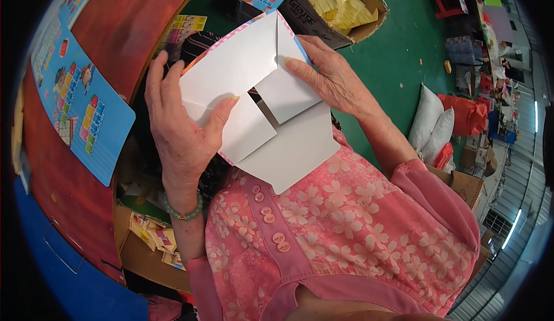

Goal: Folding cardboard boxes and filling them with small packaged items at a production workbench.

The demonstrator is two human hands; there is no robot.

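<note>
A small cardboard box (234, 61) with plain white inner faces and a pink-and-white checked edge is between my two hands, its end turned up toward me. Two short flaps are folded inward with a dark gap between them, while a wider tongue flap (294, 148) hangs outward near my chest. My left hand (187, 119) grips the box's left side, thumb pressed on one short flap and the upper fingers stretched along the outside. On the other side my right hand (332, 75) clasps the box, its thumb lying over the inner wall and its fingers partly hidden behind.
On the red table (104, 38) at left lies a flat blue printed card sheet (81, 101). An open carton (346, 32) of yellow pieces stands ahead on the green floor. Below the table, another carton (130, 252) holds small packets. White sacks (430, 122) lie at right.
</note>
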